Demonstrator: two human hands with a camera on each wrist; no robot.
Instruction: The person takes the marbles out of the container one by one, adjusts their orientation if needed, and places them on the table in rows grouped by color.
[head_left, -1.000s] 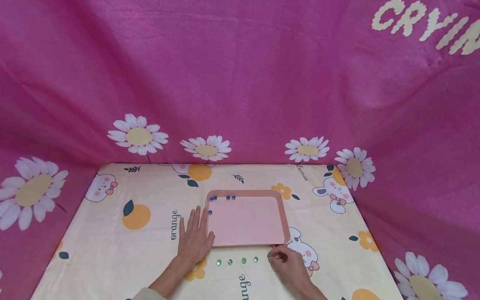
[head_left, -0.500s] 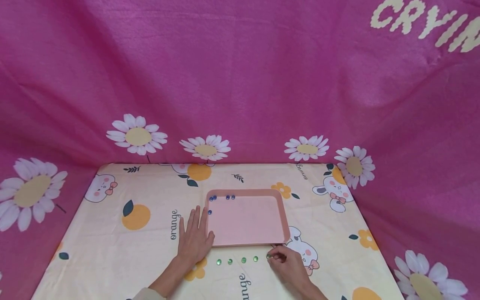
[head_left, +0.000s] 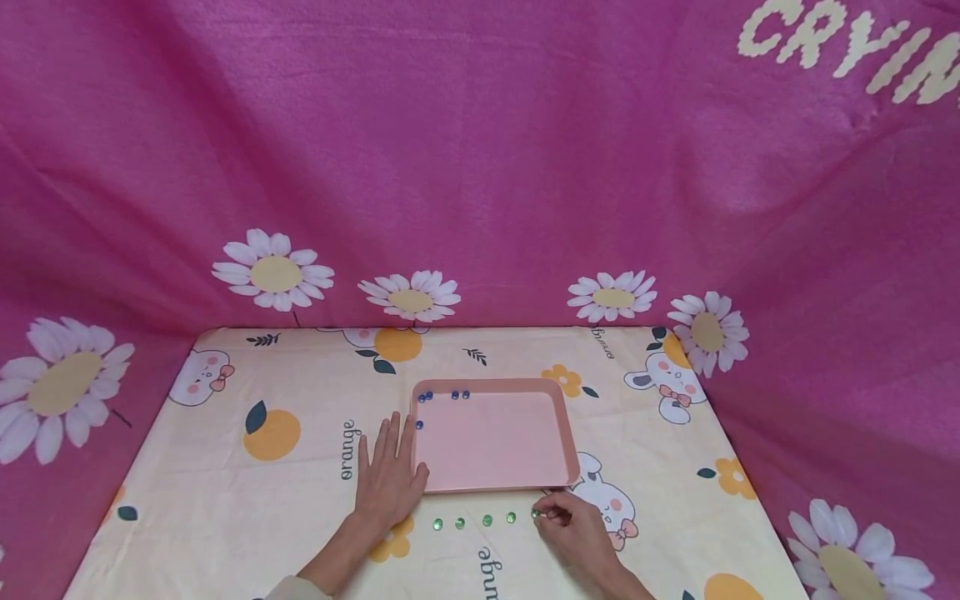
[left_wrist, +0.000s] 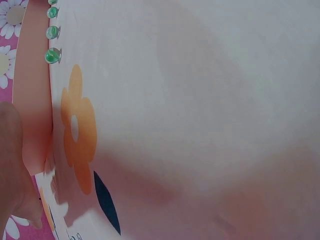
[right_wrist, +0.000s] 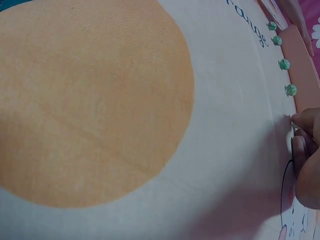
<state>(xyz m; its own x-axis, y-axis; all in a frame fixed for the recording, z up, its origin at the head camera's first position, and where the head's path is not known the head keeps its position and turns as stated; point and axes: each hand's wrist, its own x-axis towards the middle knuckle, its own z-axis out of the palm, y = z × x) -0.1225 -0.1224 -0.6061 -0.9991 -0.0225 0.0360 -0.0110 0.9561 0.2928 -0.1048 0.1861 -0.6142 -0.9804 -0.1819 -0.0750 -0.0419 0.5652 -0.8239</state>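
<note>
Left hand point(head_left: 390, 486) spread against the tray point(head_left: 495, 442), the right hand point(head_left: 577, 529) pinches a green marble point(head_left: 535, 514) that an uneven release could send rolling

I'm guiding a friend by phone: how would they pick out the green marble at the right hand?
Find the pink tray on the orange-print tablecloth. Along its near side, outside it, runs a row of five green marbles. The rightmost green marble is the only one the right hand touches.

Green marble point(head_left: 536, 514) partly hidden by right fingers point(head_left: 556, 502), curtain lettering point(head_left: 861, 43) cut off
</note>
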